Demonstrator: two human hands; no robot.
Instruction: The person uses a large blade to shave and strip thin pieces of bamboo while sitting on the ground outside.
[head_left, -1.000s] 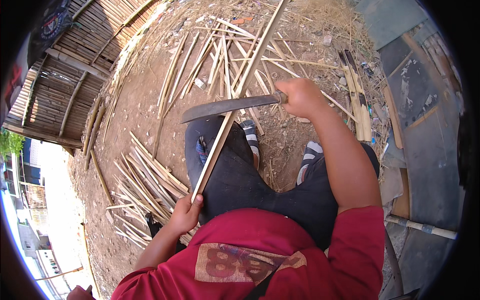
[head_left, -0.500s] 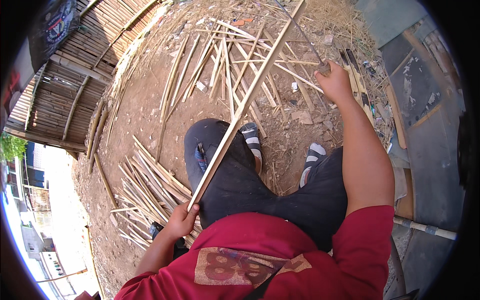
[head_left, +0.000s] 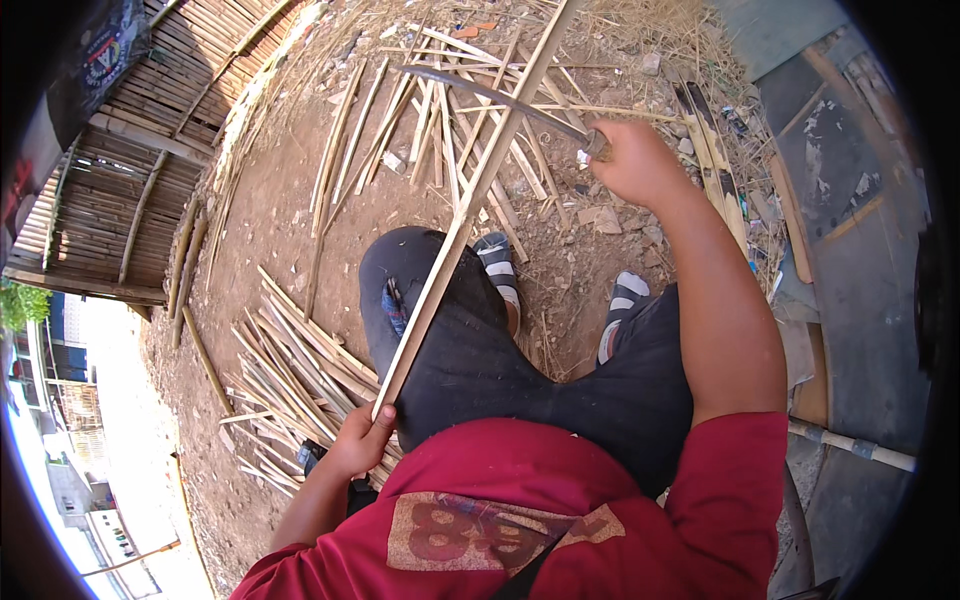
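My left hand (head_left: 362,441) is closed around the near end of a long, pale bamboo strip (head_left: 440,285). The strip slants across my left thigh, up and away to the right. In my right hand (head_left: 635,167), held out ahead, is the handle of a machete (head_left: 467,86) with a long, slightly curved dark blade. Its blade points left and crosses the far part of the strip; whether it touches or bites into the wood, I cannot tell.
Beside my left leg lies a heap of split bamboo strips (head_left: 290,365). More loose strips (head_left: 440,130) are scattered on the dirt ahead. A bamboo-slat wall (head_left: 140,190) stands at the left, and dark sheet panels (head_left: 850,200) are at the right.
My right hand has moved a little left, and the machete has swung from pointing away to lying across the bamboo strip. My left hand keeps its hold with hardly any movement.
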